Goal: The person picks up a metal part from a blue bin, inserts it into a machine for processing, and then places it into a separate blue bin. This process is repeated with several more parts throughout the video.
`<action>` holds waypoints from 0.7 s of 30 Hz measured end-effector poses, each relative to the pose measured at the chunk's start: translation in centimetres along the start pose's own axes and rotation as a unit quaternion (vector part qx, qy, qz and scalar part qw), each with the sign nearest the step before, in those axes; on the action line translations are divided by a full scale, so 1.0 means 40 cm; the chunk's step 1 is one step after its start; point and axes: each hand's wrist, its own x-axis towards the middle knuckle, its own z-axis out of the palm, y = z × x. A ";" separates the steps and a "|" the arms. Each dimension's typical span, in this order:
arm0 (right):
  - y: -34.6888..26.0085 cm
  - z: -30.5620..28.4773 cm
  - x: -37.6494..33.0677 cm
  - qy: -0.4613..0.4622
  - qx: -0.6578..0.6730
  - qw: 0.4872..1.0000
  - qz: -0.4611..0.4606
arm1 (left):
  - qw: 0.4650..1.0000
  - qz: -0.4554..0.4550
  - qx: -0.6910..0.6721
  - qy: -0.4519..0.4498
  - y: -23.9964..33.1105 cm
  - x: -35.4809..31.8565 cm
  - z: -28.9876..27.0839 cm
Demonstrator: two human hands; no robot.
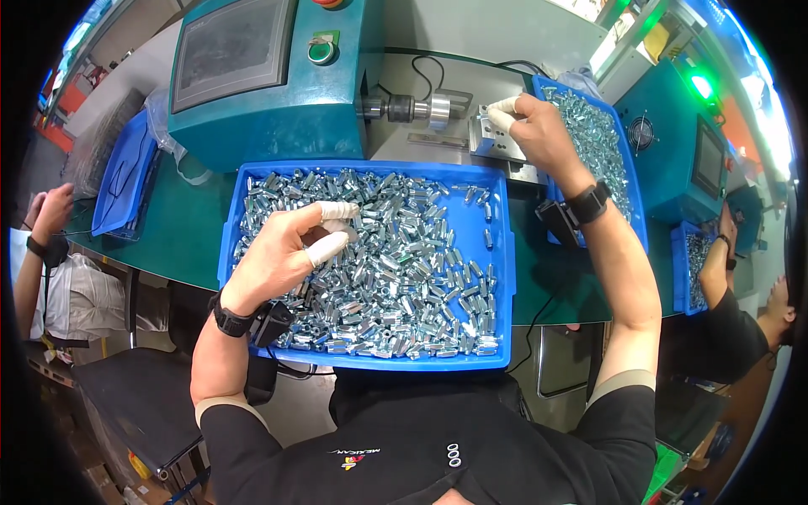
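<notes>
Two hands split our work: left hand [282,252] pinches a metal piece [353,225], ready above its tray [497,278]; right hand [539,135] fingertip-seats something unseen on the fixture [492,143].

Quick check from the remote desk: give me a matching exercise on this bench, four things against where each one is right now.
Things:
1. Left hand with white finger cots
2. Right hand with white finger cot
3. Round green push button
4. Second blue plastic tray of small metal parts

Places:
A. On the teal machine housing, beside the grey screen
B. At the grey metal fixture behind the front tray
C. Right of the fixture, along the bench
D. Raised over the large blue tray of silver hex parts

Pairs: 1-D, 2-B, 3-A, 4-C
</notes>
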 end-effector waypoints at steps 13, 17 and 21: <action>-0.014 0.042 -0.087 0.064 -0.043 0.996 -0.035 | 1.000 -0.002 0.006 0.001 0.005 0.000 0.003; 0.005 0.062 -0.099 0.009 0.247 0.961 0.126 | 1.000 -0.003 0.001 0.000 0.005 -0.001 0.004; 0.011 0.058 -0.087 -0.017 0.262 0.954 0.146 | 1.000 -0.008 0.007 -0.003 0.007 0.001 0.006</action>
